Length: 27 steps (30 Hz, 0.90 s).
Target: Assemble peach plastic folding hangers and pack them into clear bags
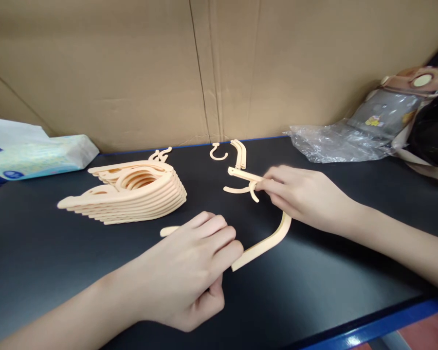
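Observation:
My left hand point(200, 265) is closed low over the table, its fingers curled round a cream plastic hanger piece point(170, 231) whose rounded end pokes out on the left. Further right, my right hand point(295, 192) pinches a cream hanger piece with a hole point(244, 173) near its end. Under the fingertips a small curved hook piece point(237, 190) crosses another short curved bit. Between the two hands a bent cream hanger arm point(264, 248) runs up beneath my right hand; whether it joins the pinched piece is hidden.
A neat stack of cream folding hangers point(149, 194) lies at left on the black table point(131, 282). Behind are a loose hook point(219, 154) and curved arms point(240, 154). A tissue pack point(58, 155), clear plastic bag point(328, 141), transparent bottle point(387, 114) and cardboard wall point(131, 73) surround them.

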Motion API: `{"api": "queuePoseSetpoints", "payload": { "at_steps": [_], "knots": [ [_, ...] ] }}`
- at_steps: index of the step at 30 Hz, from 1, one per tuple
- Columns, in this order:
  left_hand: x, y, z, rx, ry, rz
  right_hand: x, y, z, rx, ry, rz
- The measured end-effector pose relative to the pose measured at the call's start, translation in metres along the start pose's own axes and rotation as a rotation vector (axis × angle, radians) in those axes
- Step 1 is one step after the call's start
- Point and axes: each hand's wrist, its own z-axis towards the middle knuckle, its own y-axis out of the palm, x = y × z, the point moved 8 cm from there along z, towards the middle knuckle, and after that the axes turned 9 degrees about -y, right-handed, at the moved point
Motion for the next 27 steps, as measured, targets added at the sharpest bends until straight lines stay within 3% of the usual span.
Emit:
{"api": "queuePoseSetpoints", "payload": {
  "at_steps": [7,12,17,27],
  "knots": [
    [0.001,-0.001,-0.002,0.107,0.054,0.163,0.009,0.007,-0.001,-0.051,0.032,-0.081],
    [-0.018,0.000,-0.006,0.195,-0.069,0.143,0.012,0.009,-0.002,-0.075,0.046,-0.075],
    [-0.036,0.003,-0.009,0.190,-0.211,0.046,0.014,0.007,-0.002,-0.078,0.088,-0.078],
    [-0.026,0.003,-0.004,0.117,-0.175,-0.001,0.019,0.003,-0.003,-0.034,0.201,-0.138]
  ]
}}
